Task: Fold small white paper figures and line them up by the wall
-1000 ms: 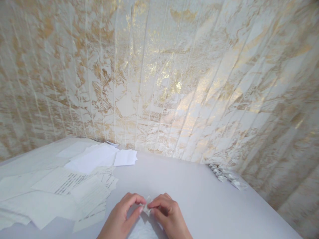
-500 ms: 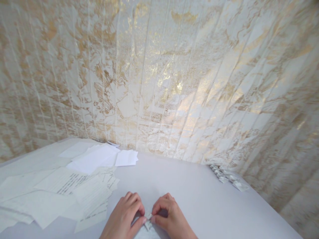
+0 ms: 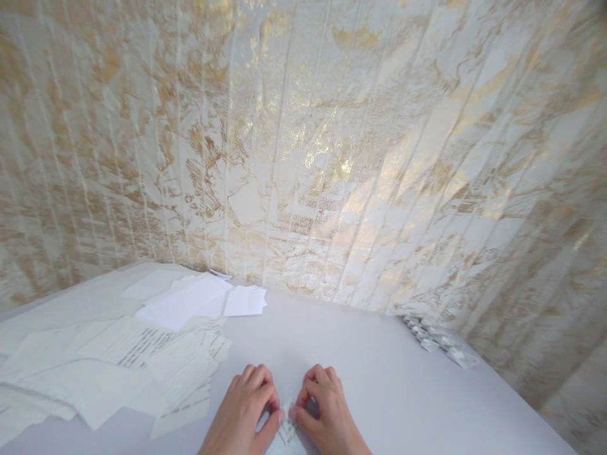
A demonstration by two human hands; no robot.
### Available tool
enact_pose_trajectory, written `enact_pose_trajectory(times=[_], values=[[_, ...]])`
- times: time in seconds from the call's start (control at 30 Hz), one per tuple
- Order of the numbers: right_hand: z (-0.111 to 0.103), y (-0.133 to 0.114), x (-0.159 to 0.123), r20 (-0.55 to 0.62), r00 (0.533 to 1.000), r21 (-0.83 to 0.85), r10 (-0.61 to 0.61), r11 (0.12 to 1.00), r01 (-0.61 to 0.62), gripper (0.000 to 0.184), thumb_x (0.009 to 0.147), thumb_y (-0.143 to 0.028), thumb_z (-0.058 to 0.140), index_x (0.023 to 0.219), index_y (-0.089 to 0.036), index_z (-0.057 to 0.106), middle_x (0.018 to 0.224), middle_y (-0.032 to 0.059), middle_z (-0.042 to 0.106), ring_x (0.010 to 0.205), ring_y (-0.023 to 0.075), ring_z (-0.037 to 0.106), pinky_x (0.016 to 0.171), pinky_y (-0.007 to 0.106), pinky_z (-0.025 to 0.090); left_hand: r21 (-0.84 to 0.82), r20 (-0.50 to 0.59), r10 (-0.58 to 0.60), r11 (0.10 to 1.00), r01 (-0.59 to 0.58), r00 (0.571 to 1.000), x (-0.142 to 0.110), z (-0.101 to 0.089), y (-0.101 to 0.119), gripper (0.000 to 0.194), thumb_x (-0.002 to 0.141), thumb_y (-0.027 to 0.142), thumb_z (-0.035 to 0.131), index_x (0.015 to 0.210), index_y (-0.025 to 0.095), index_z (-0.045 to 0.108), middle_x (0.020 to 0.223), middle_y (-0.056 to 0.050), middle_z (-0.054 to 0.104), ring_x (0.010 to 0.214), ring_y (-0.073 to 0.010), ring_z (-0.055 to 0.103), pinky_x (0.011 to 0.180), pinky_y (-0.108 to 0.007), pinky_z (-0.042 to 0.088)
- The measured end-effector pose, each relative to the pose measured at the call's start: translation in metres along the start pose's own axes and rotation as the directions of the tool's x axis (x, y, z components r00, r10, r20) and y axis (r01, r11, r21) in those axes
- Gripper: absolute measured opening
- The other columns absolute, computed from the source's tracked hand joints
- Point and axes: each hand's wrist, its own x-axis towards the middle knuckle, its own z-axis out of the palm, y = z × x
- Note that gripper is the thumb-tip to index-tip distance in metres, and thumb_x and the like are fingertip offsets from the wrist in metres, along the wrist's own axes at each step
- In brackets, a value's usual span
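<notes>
Low in the head view, my left hand (image 3: pixel 246 407) and my right hand (image 3: pixel 328 407) face each other over the table. Between their thumb tips is a small folded piece of printed paper (image 3: pixel 287 433), whitish with dark marks. My left thumb presses at its left edge, the index finger curled close above. On the other side my right thumb and curled index finger pinch at its right edge. The paper's lower part runs toward the bottom of the picture, and the fingers partly cover it. Its exact folded shape is too small to make out.
Loose printed sheets (image 3: pixel 184 363) overlap across the left of the white table (image 3: pixel 379 379). Blank white papers (image 3: pixel 190 300) lie behind them, with a small stack (image 3: pixel 245 301) beside. Several small folded paper pieces (image 3: pixel 441 341) sit in rows at the back right, near a gold-patterned curtain (image 3: pixel 303 158).
The scene has shifted slightly to the right in the view. Both hands stay at the small paper, their thumbs a little higher, and its folds look different between them.
</notes>
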Motion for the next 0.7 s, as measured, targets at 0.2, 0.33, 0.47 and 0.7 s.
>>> enact_pose_trajectory(times=[0.2, 0.33, 0.47, 0.7], values=[[-0.0058, -0.0095, 0.0002, 0.031, 0.999, -0.054, 0.033, 0.998, -0.031, 0.017, 0.072, -0.007, 0.08, 0.072, -0.021, 0.069, 0.093, 0.0023, 0.065, 0.095, 0.0241, 0.057, 0.089, 0.036, 0.041, 0.04, -0.013, -0.019, 0.999, 0.02, 1.0, 0.0029, 0.0007, 0.0051, 0.011, 0.078, 0.009, 0.057, 0.075, 0.02, 0.057, 0.098, -0.004, 0.06, 0.1, -0.0264, 0.055, 0.084, -0.04, 0.038], [-0.0032, -0.0111, -0.0015, -0.021, 0.999, -0.066, 0.034, 0.997, -0.035, 0.021, 0.069, -0.006, 0.079, 0.074, -0.021, 0.067, 0.091, 0.0015, 0.065, 0.093, 0.0245, 0.058, 0.086, 0.037, 0.041, 0.052, -0.012, -0.038, 0.998, 0.039, 0.999, 0.0034, 0.0016, 0.0065, 0.012, 0.075, 0.008, 0.054, 0.076, 0.02, 0.055, 0.096, -0.004, 0.06, 0.097, -0.0258, 0.055, 0.082, -0.04, 0.037], [-0.0005, -0.0115, -0.0021, -0.032, 0.999, -0.076, 0.029, 0.997, -0.032, 0.02, 0.07, -0.01, 0.082, 0.074, -0.022, 0.066, 0.09, 0.0016, 0.065, 0.092, 0.0253, 0.057, 0.085, 0.037, 0.041, 0.05, -0.017, -0.049, 0.998, 0.05, 0.999, 0.0032, 0.003, 0.006, 0.016, 0.074, 0.006, 0.053, 0.081, 0.021, 0.055, 0.097, -0.004, 0.06, 0.098, -0.025, 0.054, 0.083, -0.039, 0.036], [-0.0047, -0.0087, 0.0, 0.039, 0.997, -0.064, 0.061, 0.996, -0.058, 0.024, 0.068, -0.006, 0.073, 0.082, -0.024, 0.065, 0.095, 0.0016, 0.065, 0.096, 0.0265, 0.056, 0.087, 0.039, 0.039, 0.022, -0.009, -0.057, 0.998, 0.057, 0.998, 0.0039, 0.0044, 0.0034, 0.025, 0.07, 0.005, 0.053, 0.089, 0.021, 0.059, 0.102, -0.004, 0.061, 0.102, -0.0262, 0.053, 0.086, -0.04, 0.036]])
